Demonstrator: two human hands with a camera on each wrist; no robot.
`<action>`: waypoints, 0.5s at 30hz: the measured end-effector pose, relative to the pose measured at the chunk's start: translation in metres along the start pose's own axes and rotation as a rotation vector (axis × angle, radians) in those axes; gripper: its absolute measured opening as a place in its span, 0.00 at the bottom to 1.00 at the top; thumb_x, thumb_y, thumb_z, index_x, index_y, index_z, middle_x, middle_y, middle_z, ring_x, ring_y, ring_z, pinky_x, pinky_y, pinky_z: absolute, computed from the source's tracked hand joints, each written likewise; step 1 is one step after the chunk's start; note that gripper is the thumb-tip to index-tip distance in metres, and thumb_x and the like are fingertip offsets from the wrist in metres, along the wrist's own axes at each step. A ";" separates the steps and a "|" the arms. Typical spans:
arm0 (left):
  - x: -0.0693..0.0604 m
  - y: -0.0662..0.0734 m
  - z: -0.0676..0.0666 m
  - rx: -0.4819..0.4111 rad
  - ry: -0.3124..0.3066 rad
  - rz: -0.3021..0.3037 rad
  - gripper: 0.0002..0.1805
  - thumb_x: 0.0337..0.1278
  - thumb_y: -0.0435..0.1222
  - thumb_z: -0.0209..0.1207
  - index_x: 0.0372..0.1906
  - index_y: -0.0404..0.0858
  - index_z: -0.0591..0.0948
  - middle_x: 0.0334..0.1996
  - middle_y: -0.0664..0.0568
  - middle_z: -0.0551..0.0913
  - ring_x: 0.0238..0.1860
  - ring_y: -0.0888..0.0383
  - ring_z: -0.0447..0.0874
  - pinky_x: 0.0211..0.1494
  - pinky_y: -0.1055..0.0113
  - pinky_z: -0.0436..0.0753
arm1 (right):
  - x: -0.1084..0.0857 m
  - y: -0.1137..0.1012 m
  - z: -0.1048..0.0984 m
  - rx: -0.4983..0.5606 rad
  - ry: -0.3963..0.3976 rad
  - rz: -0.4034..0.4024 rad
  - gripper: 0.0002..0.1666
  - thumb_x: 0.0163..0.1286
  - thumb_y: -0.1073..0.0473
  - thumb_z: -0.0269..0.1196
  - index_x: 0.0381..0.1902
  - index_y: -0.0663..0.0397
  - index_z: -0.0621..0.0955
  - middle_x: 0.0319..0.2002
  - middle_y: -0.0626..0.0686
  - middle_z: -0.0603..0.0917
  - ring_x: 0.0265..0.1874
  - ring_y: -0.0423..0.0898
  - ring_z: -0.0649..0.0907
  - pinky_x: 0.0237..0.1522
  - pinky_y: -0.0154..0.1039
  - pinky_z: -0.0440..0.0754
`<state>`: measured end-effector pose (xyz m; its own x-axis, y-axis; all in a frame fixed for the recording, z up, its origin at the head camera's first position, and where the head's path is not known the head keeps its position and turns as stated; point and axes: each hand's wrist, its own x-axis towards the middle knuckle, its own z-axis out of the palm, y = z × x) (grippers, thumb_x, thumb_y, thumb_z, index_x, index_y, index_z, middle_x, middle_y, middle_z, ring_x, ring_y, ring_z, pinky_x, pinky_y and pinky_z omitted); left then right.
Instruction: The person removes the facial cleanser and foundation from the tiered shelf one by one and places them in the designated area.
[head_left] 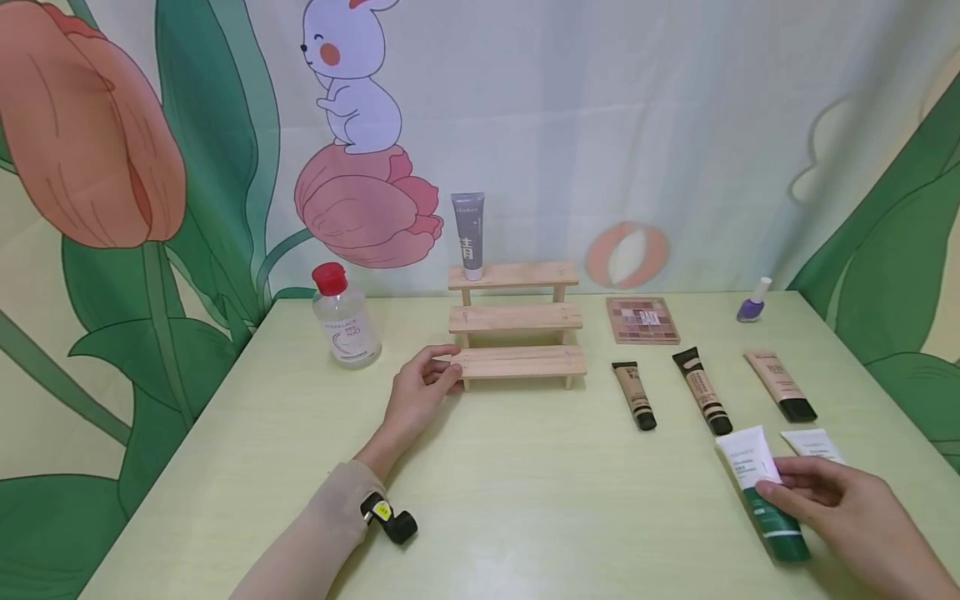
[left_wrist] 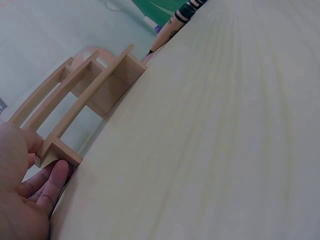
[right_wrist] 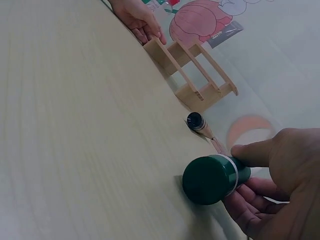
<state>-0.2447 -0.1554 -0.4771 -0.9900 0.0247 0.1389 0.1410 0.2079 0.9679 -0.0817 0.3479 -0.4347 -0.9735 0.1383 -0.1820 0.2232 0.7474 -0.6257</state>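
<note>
At the middle of the table stands a small three-step wooden rack (head_left: pixel 517 362). My left hand (head_left: pixel 418 390) grips the left end of its lowest step; in the left wrist view the thumb and fingers (left_wrist: pixel 52 187) lie about that end. A grey tube (head_left: pixel 469 235) stands upright on the top step, at its left. At the front right, my right hand (head_left: pixel 855 504) holds a white and green squeeze tube (head_left: pixel 765 492) between thumb and fingers, its green cap (right_wrist: pixel 207 180) toward me. A second white tube (head_left: pixel 813 444) lies behind that hand, partly hidden by it.
Left of the rack stands a clear bottle (head_left: pixel 348 332) with a red cap. To the right lie an eyeshadow palette (head_left: pixel 642 321), a small beige tube (head_left: pixel 634 396), a longer black-ended tube (head_left: pixel 702 390) and a BB cream tube (head_left: pixel 780 385). Purple nail polish (head_left: pixel 752 304) stands at the back right.
</note>
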 end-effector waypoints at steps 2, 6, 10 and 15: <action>0.000 0.000 0.000 0.001 0.001 0.001 0.17 0.81 0.35 0.67 0.68 0.42 0.86 0.50 0.39 0.92 0.48 0.44 0.96 0.56 0.58 0.95 | 0.000 0.000 0.001 -0.005 0.007 -0.008 0.43 0.78 0.35 0.72 0.67 0.71 0.83 0.56 0.64 0.90 0.42 0.40 0.85 0.35 0.28 0.81; 0.001 -0.002 0.000 0.002 -0.001 0.003 0.17 0.81 0.35 0.67 0.68 0.42 0.86 0.50 0.40 0.92 0.47 0.44 0.96 0.55 0.59 0.95 | 0.000 0.000 0.004 -0.024 0.018 -0.020 0.42 0.79 0.35 0.71 0.66 0.70 0.84 0.56 0.65 0.91 0.43 0.41 0.86 0.35 0.28 0.82; 0.000 -0.002 0.000 0.007 -0.004 0.010 0.17 0.81 0.35 0.67 0.68 0.42 0.86 0.49 0.40 0.92 0.46 0.45 0.96 0.54 0.59 0.95 | 0.000 0.000 0.005 -0.047 0.029 -0.021 0.42 0.79 0.35 0.71 0.65 0.71 0.84 0.55 0.65 0.91 0.44 0.44 0.86 0.34 0.28 0.81; 0.000 -0.003 -0.001 0.010 -0.008 0.010 0.17 0.81 0.35 0.67 0.68 0.43 0.86 0.49 0.40 0.92 0.46 0.44 0.96 0.55 0.60 0.95 | -0.002 -0.003 0.006 -0.063 0.057 -0.010 0.41 0.79 0.38 0.72 0.65 0.73 0.83 0.52 0.65 0.91 0.44 0.49 0.88 0.33 0.27 0.80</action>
<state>-0.2453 -0.1567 -0.4794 -0.9885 0.0350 0.1469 0.1510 0.2176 0.9643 -0.0799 0.3412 -0.4371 -0.9773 0.1662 -0.1315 0.2118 0.7882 -0.5779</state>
